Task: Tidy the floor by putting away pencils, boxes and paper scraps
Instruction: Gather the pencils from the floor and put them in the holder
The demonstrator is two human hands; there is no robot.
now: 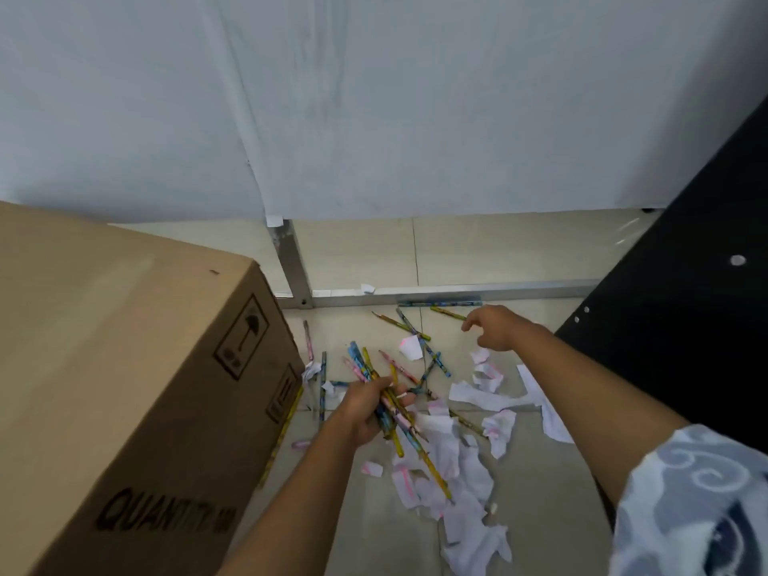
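Currently: left hand (365, 413) grips a pencil bundle (388, 403); right hand (496, 328), fingers open, nears a yellow pencil (446, 313) by the floor's (365, 251) far edge — best pinched mid-shaft.

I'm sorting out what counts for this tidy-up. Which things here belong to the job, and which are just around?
Job:
pencil bunch in the left hand
loose pencils that the right hand reaches toward
paper scraps
cardboard box

Just around:
metal frame
black panel
white sheet
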